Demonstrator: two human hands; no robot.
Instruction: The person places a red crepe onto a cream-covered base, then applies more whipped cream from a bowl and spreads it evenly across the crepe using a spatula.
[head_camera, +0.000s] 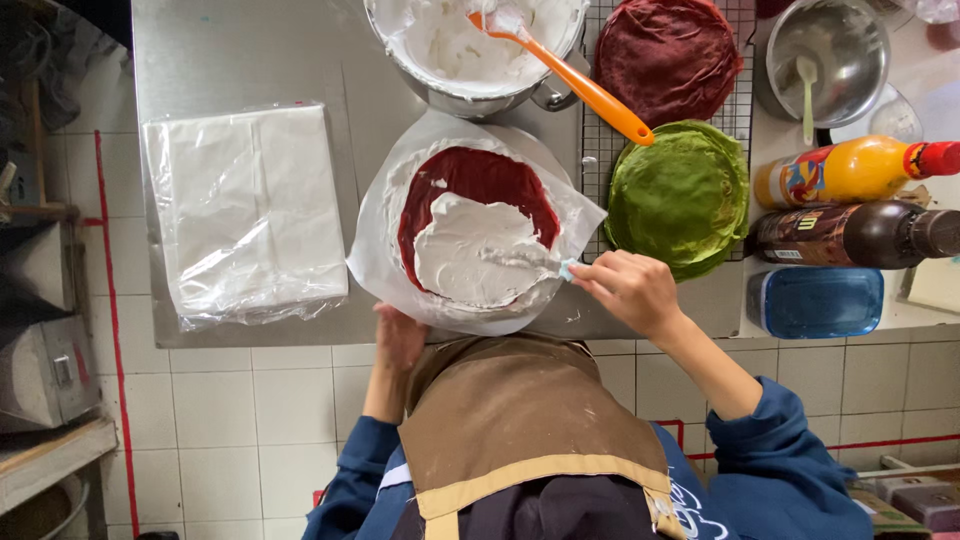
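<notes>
A dark red crepe (480, 175) lies on a round white paper (385, 255) on the steel table, partly covered with white cream (465, 255). My right hand (628, 288) grips a small pale-handled spatula (525, 258) whose blade lies flat in the cream. At the near edge of the paper, my left hand (400, 335) rests with its fingers against the rim. A brown apron fills the bottom of the view.
Behind the crepe stands a big pot of cream (450, 50) with an orange-handled spatula (590, 92). A wire rack (592, 150) holds red crepes (668, 55) and green crepes (680, 195). Right: metal bowl (830, 50), two bottles (855, 200), blue box (815, 300). Left: wrapped white sheets (245, 210).
</notes>
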